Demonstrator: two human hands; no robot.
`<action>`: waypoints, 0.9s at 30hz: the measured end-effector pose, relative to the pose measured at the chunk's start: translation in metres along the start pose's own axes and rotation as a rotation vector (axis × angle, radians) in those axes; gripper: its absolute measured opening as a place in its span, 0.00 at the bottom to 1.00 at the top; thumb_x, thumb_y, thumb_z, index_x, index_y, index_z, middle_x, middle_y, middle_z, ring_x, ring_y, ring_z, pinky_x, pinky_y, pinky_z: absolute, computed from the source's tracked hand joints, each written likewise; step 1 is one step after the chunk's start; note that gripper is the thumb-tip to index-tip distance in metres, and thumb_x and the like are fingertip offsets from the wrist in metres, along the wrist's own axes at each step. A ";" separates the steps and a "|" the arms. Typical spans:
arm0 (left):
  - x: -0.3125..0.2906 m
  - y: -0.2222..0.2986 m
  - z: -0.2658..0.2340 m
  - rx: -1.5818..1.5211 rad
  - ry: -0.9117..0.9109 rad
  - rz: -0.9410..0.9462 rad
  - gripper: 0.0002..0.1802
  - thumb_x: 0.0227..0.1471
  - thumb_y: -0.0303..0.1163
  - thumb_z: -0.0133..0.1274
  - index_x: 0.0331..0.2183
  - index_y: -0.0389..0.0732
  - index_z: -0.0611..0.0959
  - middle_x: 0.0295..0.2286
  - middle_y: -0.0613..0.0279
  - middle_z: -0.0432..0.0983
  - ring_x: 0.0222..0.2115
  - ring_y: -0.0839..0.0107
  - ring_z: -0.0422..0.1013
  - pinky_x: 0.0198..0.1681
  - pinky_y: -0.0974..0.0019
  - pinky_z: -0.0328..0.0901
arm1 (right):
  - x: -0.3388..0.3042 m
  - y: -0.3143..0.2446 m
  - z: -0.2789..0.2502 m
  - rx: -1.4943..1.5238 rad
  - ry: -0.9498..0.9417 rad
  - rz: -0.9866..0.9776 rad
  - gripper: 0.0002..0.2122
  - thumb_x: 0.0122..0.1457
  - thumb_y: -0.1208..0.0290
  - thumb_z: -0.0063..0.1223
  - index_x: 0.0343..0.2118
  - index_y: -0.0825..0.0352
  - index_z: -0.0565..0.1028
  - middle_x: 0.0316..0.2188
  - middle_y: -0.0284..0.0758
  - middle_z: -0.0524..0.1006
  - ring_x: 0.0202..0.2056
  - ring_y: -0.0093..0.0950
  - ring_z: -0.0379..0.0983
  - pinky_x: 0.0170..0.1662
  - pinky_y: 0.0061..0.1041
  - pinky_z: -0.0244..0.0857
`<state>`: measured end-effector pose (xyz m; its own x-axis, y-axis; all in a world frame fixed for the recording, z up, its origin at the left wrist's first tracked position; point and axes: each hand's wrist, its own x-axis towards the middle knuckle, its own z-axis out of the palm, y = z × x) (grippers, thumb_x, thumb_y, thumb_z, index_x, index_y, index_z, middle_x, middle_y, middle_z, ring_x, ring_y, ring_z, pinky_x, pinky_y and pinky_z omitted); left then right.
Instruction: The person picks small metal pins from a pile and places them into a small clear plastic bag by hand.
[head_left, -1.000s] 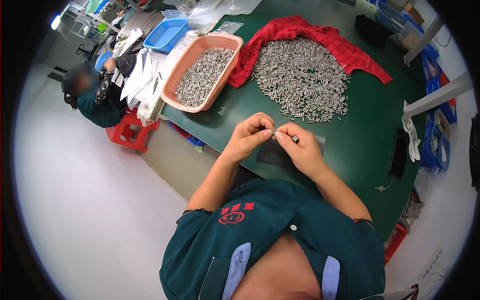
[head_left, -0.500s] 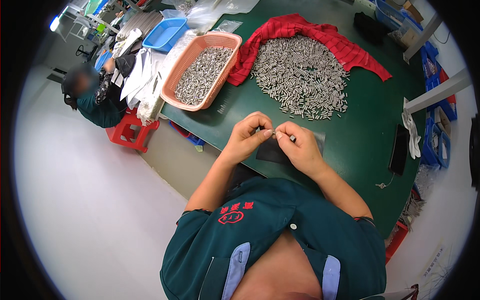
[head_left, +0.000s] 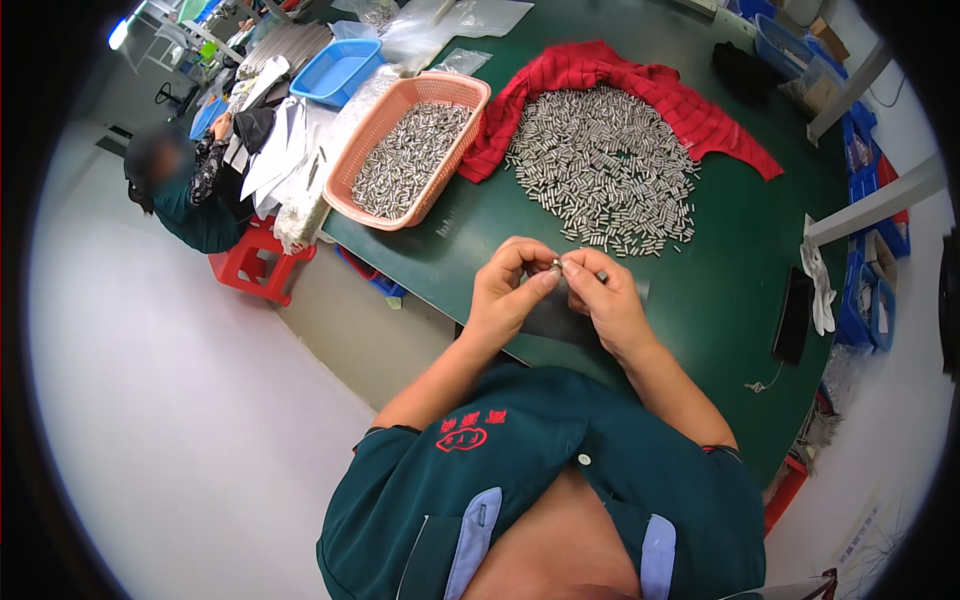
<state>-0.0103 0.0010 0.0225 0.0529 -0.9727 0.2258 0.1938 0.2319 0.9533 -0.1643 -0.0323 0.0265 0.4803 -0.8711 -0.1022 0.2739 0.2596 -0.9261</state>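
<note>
Over the front of the green table, my two hands meet fingertip to fingertip. My left hand [head_left: 512, 288] pinches a small metal cylinder [head_left: 557, 262] between thumb and forefinger. Touching the same spot, my right hand [head_left: 612, 305] is closed with thumb and forefinger together. Another short metal piece [head_left: 602, 277] shows at its curled fingers. Just beyond lies a wide heap of small silvery cylinders [head_left: 600, 165], on and beside a red cloth [head_left: 570, 62] with dark stripes. Below my hands a dark flat sheet [head_left: 560, 322] lies partly hidden.
A salmon plastic basket [head_left: 345, 190] of similar metal pieces stands left of the heap, near a blue tray [head_left: 340, 72]. On the right are a black phone-like slab [head_left: 793, 315] and a white glove [head_left: 818, 280]. A co-worker [head_left: 190, 190] sits at far left on a red stool [head_left: 255, 265].
The view has shifted slightly, so the table's things sit lower. My hands stay together, with fingers turned a little, and the metal cylinder shows more plainly between them.
</note>
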 end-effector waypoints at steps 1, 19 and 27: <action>-0.002 -0.001 0.003 0.015 0.041 0.016 0.09 0.48 0.22 0.56 0.35 0.34 0.77 0.34 0.64 0.67 0.33 0.77 0.64 0.37 0.74 0.61 | -0.001 0.001 0.001 0.044 -0.009 0.012 0.08 0.61 0.69 0.48 0.35 0.68 0.74 0.20 0.21 0.66 0.20 0.11 0.56 0.22 0.13 0.51; -0.005 0.008 0.000 0.424 0.168 0.191 0.07 0.41 0.20 0.60 0.28 0.35 0.80 0.29 0.62 0.70 0.31 0.75 0.67 0.35 0.73 0.63 | -0.001 0.001 0.002 0.058 -0.044 -0.051 0.09 0.62 0.67 0.47 0.36 0.69 0.74 0.17 0.21 0.63 0.18 0.10 0.53 0.20 0.13 0.48; -0.011 -0.025 -0.023 0.995 0.051 0.037 0.07 0.38 0.23 0.60 0.26 0.37 0.81 0.25 0.60 0.72 0.29 0.66 0.69 0.35 0.67 0.64 | 0.019 -0.010 -0.006 0.390 -0.040 -0.207 0.23 0.66 0.54 0.32 0.35 0.72 0.70 0.15 0.23 0.55 0.17 0.15 0.49 0.23 0.18 0.49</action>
<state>0.0063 0.0057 -0.0083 0.0893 -0.9581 0.2721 -0.7169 0.1279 0.6854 -0.1628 -0.0543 0.0316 0.4121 -0.9065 0.0919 0.6580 0.2263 -0.7182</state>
